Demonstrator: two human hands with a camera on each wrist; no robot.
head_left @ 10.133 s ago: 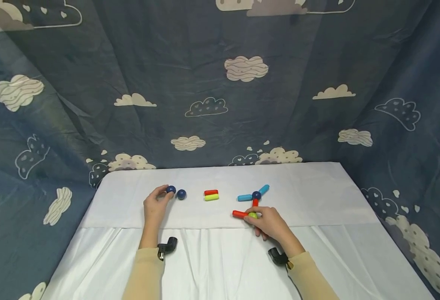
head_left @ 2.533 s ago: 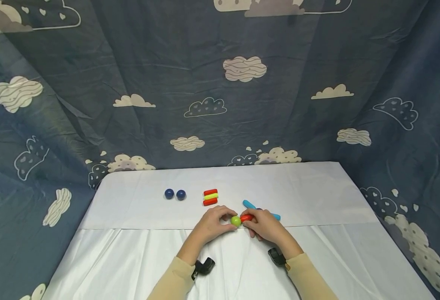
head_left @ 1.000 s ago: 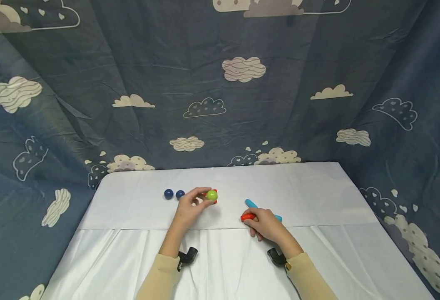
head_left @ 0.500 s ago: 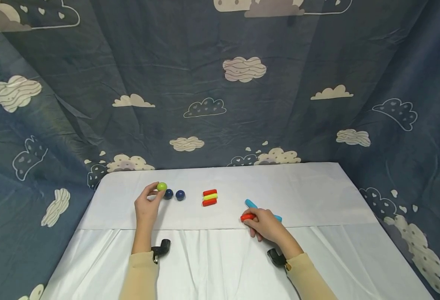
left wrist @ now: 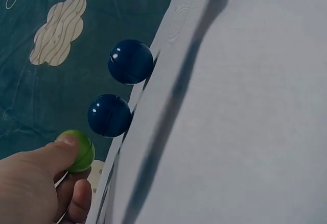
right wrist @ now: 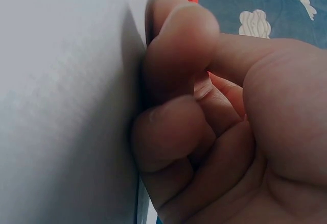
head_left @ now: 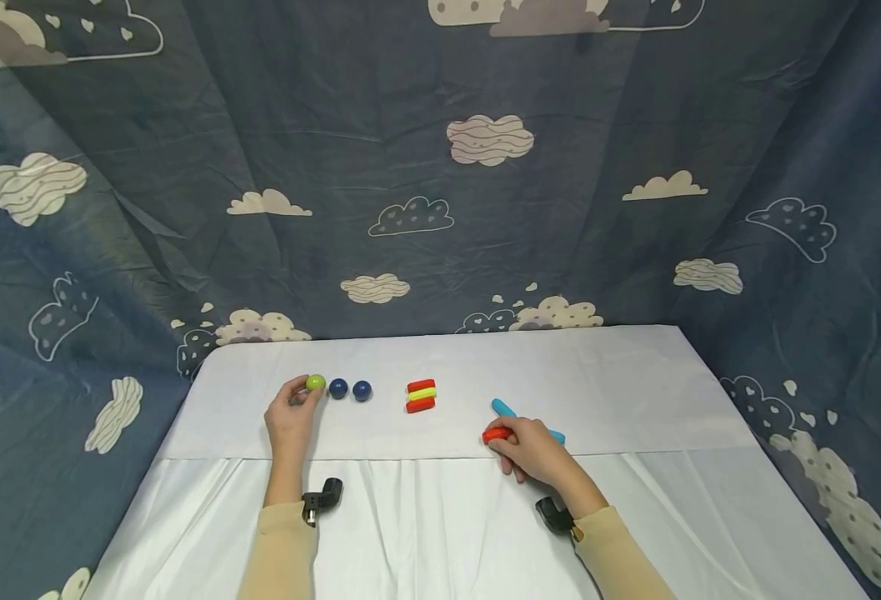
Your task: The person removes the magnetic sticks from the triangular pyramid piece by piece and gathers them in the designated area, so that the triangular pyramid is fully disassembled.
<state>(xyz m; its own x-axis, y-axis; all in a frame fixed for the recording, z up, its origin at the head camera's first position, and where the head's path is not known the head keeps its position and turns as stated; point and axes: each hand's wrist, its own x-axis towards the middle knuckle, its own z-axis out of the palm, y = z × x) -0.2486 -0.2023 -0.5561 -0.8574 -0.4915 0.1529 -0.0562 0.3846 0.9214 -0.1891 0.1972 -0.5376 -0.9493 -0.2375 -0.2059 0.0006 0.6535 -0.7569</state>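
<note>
At the left of the table my left hand (head_left: 290, 419) pinches a green ball (head_left: 316, 382) between thumb and fingers. Right of it two dark blue balls (head_left: 338, 389) stand in line with the green one; the left wrist view shows a seam around each blue ball (left wrist: 130, 61). My right hand (head_left: 532, 451) holds a red rod (head_left: 496, 435) by thumb and fingers, low over the table. Behind that hand lies a light blue rod (head_left: 503, 407), and a second blue piece (head_left: 557, 436) shows past the knuckles. Whatever joins these pieces is covered by the hand.
Midway between the hands, two red rods and a yellow-green rod (head_left: 421, 393) lie stacked side by side. White cloth (head_left: 605, 367) covers the table. A dark blue curtain (head_left: 410, 83) with printed clouds hangs behind and at both sides.
My left hand has pulled the green ball off the red rod's end and carried it left, past the rods, down beside the blue balls. My right hand has stayed put lately.
</note>
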